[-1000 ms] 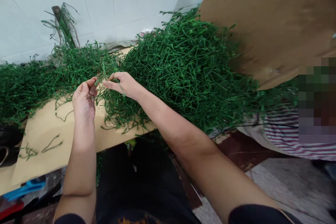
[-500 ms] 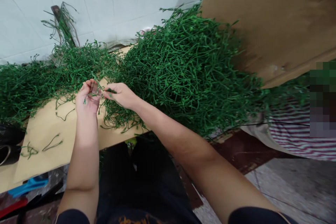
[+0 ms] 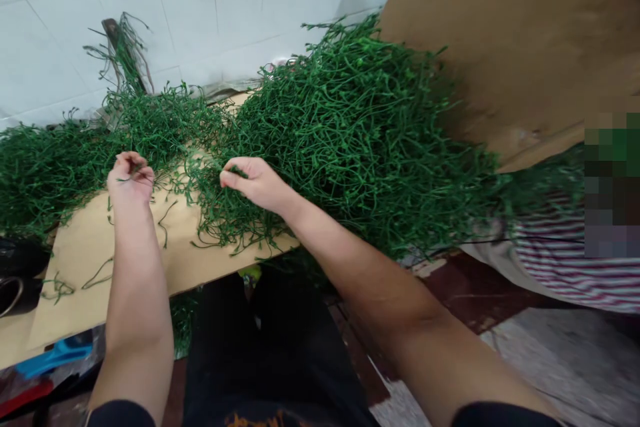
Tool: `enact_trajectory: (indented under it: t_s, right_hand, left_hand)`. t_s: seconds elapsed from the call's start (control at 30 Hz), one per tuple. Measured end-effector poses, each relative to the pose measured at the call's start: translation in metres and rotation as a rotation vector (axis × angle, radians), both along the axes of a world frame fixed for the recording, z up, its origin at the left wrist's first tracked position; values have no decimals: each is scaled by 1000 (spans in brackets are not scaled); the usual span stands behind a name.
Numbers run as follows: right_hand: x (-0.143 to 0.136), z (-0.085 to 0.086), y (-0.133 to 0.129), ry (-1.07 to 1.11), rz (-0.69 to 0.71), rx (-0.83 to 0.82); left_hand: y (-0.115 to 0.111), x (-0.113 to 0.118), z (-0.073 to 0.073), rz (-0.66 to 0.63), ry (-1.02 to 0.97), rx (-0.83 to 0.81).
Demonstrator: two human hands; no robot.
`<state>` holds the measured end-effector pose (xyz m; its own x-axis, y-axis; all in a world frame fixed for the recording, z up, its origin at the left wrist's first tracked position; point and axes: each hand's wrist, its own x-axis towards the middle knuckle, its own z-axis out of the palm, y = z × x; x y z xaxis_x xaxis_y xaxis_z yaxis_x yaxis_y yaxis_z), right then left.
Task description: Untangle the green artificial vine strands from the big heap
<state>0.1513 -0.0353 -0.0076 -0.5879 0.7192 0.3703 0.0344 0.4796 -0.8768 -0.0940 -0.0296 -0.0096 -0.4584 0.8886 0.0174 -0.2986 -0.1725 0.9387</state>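
Observation:
My left hand [image 3: 131, 179] is over the left side of the board, fingers curled round a thin green stem that shows faintly against the palm. My right hand [image 3: 257, 181] pinches a short dark-green stem [image 3: 238, 172] between thumb and fingers, at the left edge of a big heap of green stems [image 3: 360, 120]. These stems are thin and wiry, with small knobs at their tips. A second, lower heap [image 3: 55, 160] spreads along the wall, just beyond my left hand.
Loose stems lie on the tan board [image 3: 75, 307]. A cardboard sheet [image 3: 510, 33] leans at the right, near a person in striped cloth [image 3: 555, 247]. Black round containers [image 3: 15, 293] stand at left, above a blue tool [image 3: 55, 357] and a red one [image 3: 25, 400].
My hands have moved apart: the left one to the left, the right one to the right. Earlier they met over a few stems. A loose stem now shows on the board between them.

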Motion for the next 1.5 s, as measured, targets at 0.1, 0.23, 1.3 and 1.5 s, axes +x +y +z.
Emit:
enact_trajectory:
  t_s: [0.1,0.23,1.3,1.5]
  right_hand:
    - [2,-5,17,37,-142,-98]
    - [-4,-2,30,173,-194,-313]
    - [16,1,84,70,-819,-49]
    - [12,24,56,138,-434,-183]
  left_hand:
    - [-11,15,-4,45,69,-6]
    - [-18,24,-9,10,518,-287]
    - [-82,129,-4,-482,1607,360]
    - [-60,91,-14,-217,1628,-136]
